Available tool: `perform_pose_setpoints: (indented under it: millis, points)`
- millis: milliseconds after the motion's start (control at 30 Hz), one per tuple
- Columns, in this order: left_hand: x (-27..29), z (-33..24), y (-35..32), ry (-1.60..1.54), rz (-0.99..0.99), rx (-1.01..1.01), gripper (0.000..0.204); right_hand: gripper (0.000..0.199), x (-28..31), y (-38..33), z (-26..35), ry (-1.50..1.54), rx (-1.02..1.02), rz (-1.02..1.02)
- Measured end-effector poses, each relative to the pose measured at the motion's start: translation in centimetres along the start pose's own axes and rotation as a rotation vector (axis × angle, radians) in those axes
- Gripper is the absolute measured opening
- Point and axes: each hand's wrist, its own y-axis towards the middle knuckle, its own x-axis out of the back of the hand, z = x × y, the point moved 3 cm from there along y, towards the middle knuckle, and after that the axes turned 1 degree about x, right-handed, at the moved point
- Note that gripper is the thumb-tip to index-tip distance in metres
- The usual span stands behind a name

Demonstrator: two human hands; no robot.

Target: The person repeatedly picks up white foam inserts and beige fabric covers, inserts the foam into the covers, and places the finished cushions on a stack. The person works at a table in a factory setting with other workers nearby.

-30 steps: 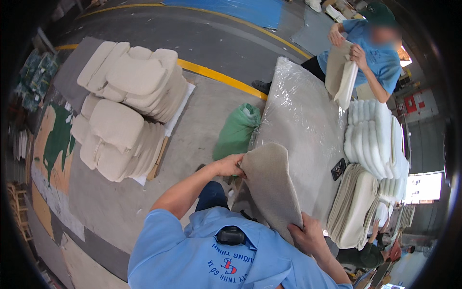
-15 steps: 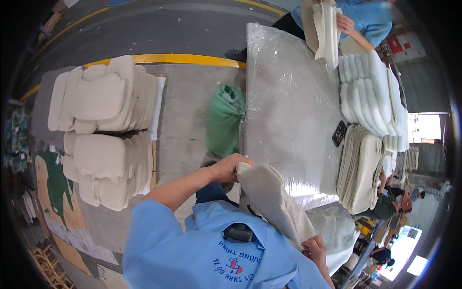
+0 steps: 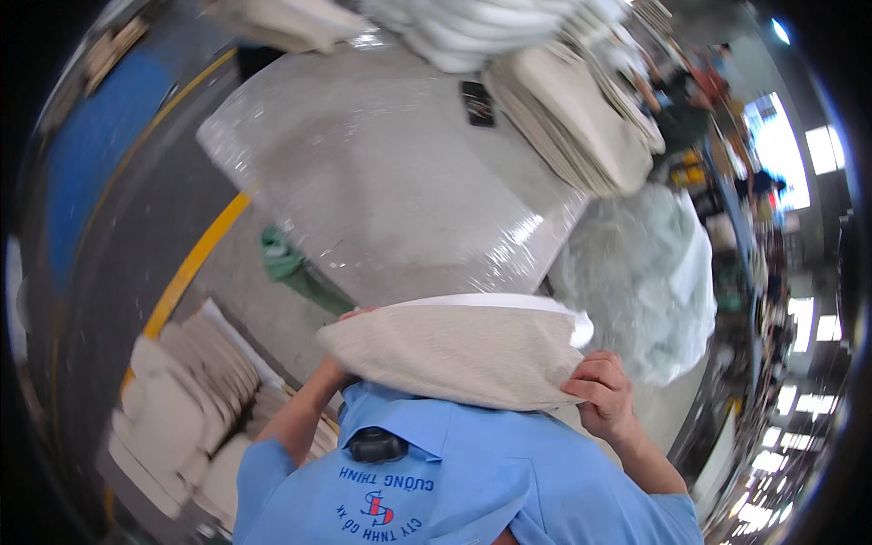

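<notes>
A beige cushion cover (image 3: pixel 454 354) stretches across in front of my chest, with a strip of white padding (image 3: pixel 472 302) showing along its far edge and at its right end. My left hand (image 3: pixel 334 368) grips the left end; most of its fingers are hidden behind the fabric. At the other end, the near right corner is pinched between the thumb and fingers of my right hand (image 3: pixel 602 389). Just beyond the cover lies a table (image 3: pixel 363 191) wrapped in clear plastic film.
On the table's far side are a black phone (image 3: pixel 477 104), a pile of folded beige covers (image 3: pixel 581 127) and white padding (image 3: pixel 481 27). A big clear plastic bag (image 3: pixel 636 282) stands at right. A green sack (image 3: pixel 283 256) and stacked beige cushions (image 3: pixel 163 418) are at left.
My view and body have turned to the right, so the table now lies straight ahead. The cover has swung from slanting to nearly level across my chest, still in both hands.
</notes>
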Motion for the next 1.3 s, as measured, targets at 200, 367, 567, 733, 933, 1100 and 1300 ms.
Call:
perform_pose_setpoints:
  millis: [200, 367, 567, 733, 933, 1100, 1300]
  points:
    - [7.8, -7.0, 5.2, 0.357, 0.532, 0.436, 0.052, 0.038, -2.0, -5.1, 1.2, 0.0, -0.115, -0.297]
    - [4.5, -20.8, 15.4, 0.789, 0.562, -0.218, 0.056, 0.031, -3.7, -7.7, 2.6, -0.005, -0.183, -0.51]
    - [-17.2, -32.3, 15.6, 0.675, 1.074, -0.718, 0.062, 0.022, -4.2, -7.9, 4.2, -0.035, -0.204, -0.579]
    - [-23.6, -32.6, 15.3, 0.952, 1.255, -0.975, 0.041, 0.019, -4.0, -8.5, 4.9, -0.078, -0.174, -0.644]
    - [-24.3, -35.8, 16.5, 0.877, 1.345, -0.989, 0.017, 0.021, -3.9, -9.3, 5.4, -0.065, -0.129, -0.72]
    - [-22.3, -31.1, 17.9, 0.469, 1.492, 0.314, 0.013, 0.018, -3.4, -9.3, 4.6, 0.28, -0.066, -0.775]
    - [-23.1, -31.0, 16.4, 0.358, 1.493, 0.296, 0.008, 0.027, -5.5, -15.1, -5.2, 1.078, -0.622, -0.891]
